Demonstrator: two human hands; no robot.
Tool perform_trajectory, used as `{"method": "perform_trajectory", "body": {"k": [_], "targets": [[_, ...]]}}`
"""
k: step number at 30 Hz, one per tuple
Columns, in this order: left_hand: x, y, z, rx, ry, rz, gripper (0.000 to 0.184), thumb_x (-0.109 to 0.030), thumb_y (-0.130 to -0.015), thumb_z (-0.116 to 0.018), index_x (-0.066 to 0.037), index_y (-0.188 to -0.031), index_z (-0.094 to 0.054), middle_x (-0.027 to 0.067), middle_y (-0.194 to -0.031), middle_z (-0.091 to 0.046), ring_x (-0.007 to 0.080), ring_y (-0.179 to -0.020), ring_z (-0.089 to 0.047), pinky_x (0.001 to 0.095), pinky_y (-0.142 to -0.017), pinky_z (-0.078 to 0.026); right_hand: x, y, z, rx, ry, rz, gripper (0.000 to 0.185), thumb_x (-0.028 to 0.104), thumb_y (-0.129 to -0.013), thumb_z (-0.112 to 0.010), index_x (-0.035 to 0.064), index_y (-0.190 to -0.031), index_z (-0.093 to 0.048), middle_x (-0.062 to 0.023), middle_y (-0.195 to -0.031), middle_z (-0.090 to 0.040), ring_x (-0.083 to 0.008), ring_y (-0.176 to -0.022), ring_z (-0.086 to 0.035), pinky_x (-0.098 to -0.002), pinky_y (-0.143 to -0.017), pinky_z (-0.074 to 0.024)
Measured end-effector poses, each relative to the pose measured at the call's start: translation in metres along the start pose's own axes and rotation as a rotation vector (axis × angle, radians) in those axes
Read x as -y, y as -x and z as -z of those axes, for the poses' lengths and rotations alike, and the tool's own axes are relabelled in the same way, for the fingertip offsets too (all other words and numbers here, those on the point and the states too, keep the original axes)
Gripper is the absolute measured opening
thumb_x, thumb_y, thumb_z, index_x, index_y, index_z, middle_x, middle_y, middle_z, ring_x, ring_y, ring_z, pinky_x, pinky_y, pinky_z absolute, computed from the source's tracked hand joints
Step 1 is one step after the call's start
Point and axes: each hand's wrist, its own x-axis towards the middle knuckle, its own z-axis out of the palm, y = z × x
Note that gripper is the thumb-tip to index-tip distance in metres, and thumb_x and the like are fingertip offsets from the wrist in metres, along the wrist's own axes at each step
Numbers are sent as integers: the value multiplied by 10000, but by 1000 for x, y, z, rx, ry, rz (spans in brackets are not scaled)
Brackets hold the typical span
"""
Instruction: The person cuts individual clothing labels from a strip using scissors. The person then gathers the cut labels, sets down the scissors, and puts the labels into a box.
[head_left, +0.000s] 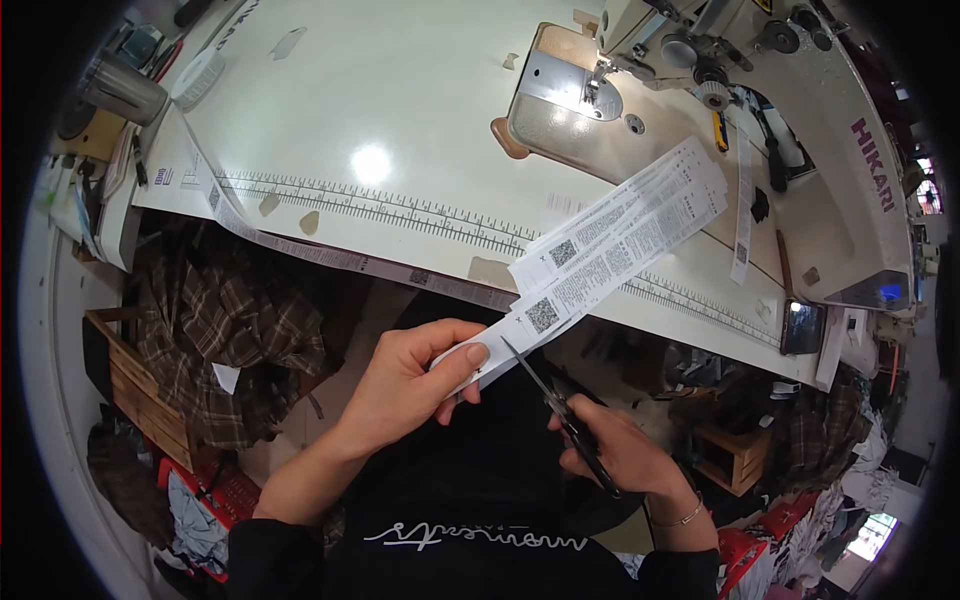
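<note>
My left hand (425,372) pinches the lower end of a stack of long white printed labels (610,260) between thumb and fingers. The stack slants up to the right over the table's front edge, and QR codes show near its lower end. Black-handled scissors (575,430) are in my right hand (620,445), their tip touching the labels just right of my left thumb. How far the blades are apart is hard to tell. A long label strip (350,258) hangs along the table edge from a white roll (198,78) at the upper left.
On the white table (330,100) stands a sewing machine (840,200) at the right, with a printed ruler (400,212) along the front. A phone (802,328) sits at the right corner. Plaid cloth (230,330) and a wooden crate (140,385) are below left.
</note>
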Motion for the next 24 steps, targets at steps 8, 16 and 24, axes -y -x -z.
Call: {"method": "perform_trajectory", "body": {"k": [8, 16, 24], "targets": [[3, -2, -1, 25, 9, 9, 280, -166, -941, -541, 17, -1143, -603, 38, -674, -609, 30, -491, -500, 162, -417, -384, 11, -4, -1, -57, 20, 16, 401, 312, -785, -728, 31, -858, -452, -107, -635, -497, -254, -575, -499, -377, -546, -393], [5, 0, -1, 30, 10, 21, 283, -168, -937, -550, 15, -1147, -600, 41, -677, -609, 30, -496, -503, 162, -418, -381, 1, -4, -6, -157, -52, 67, 345, 223, -759, -763, 15, -852, -504, -88, -604, -528, -215, -526, -499, -340, -515, -391], [-3, 12, -10, 278, -193, 11, 204, -161, -910, -580, -18, -1050, -620, 32, -644, -630, 52, -447, -518, 190, -415, -395, 12, -5, 0, -141, -202, 229, 234, 104, -782, -714, 12, -894, -530, 4, -585, -446, -48, -535, -410, -234, -488, -345]]}}
